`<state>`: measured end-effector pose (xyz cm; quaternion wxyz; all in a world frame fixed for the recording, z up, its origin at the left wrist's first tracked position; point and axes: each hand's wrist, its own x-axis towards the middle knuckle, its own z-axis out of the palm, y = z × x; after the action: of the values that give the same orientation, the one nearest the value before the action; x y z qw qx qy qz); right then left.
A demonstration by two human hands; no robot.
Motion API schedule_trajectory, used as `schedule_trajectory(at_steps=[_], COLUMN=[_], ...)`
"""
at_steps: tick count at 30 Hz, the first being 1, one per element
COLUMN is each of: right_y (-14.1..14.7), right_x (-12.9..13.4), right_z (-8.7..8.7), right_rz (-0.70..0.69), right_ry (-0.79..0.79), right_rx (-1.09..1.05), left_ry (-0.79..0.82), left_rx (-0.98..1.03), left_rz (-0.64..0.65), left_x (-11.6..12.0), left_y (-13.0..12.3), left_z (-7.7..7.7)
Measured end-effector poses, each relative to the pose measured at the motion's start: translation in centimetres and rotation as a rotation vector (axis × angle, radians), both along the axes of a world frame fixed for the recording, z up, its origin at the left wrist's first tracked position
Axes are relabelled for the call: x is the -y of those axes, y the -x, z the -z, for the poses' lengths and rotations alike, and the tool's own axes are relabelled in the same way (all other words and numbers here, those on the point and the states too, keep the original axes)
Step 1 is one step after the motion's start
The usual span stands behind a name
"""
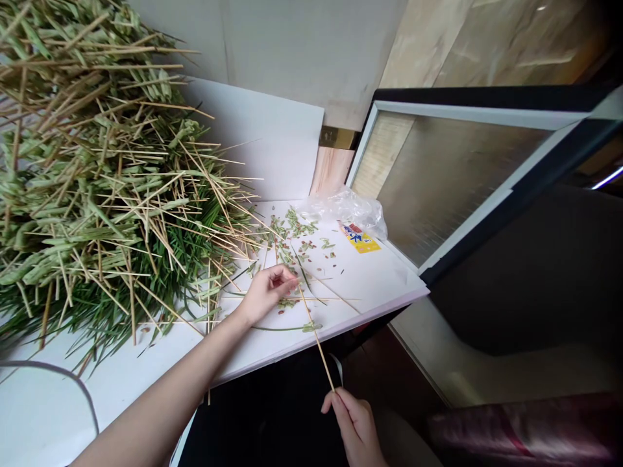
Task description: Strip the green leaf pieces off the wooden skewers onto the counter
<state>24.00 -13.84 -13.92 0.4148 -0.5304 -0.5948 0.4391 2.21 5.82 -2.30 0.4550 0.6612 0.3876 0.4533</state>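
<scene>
One stick (317, 337): right hand (357, 425) holds, left (267, 293) probably.

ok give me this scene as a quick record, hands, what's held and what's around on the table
left hand: fingertips at the far end of a stick; exact grip unclear
right hand: gripping the stick's near end
stick: thin, straight, slanting between the hands, partly past the table edge
pile: sticks and greens, heaped on the left
scraps: green and reddish-brown bits, scattered beyond the left hand
bag: clear, crumpled, towards the back
card: yellow, printed, beside the bag
table: white top
</scene>
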Motion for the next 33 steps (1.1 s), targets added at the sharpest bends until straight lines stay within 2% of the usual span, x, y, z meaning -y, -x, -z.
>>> schedule_trajectory(at_steps=[7, 11, 15, 20, 28, 33], right_y=[0.1, 0.0, 0.1, 0.2, 0.2, 0.2], right_x=[-0.2, -0.3, 0.0, 0.1, 0.1, 0.2], right_z=[-0.6, -0.9, -0.6, -0.4, -0.7, -0.5], right_rz=[0.059, 0.090, 0.060, 0.032, 0.018, 0.017], right_ry=[0.009, -0.018, -0.034, -0.030, -0.041, -0.015], right_rx=[0.003, 0.009, 0.022, 0.024, 0.021, 0.001], left_ry=[-0.013, 0.066, 0.176, 0.199, 0.182, 0.157], left_rx=[-0.132, 0.043, 0.228, 0.226, 0.195, 0.159], left_rz=[0.071, 0.016, -0.005, 0.008, -0.058, -0.050], left_x=[0.6, 0.5, 0.2, 0.3, 0.1, 0.2], left_y=[-0.9, -1.0, -0.7, -0.8, -0.6, -0.6], left_z=[0.9, 0.4, -0.3, -0.3, -0.1, -0.1])
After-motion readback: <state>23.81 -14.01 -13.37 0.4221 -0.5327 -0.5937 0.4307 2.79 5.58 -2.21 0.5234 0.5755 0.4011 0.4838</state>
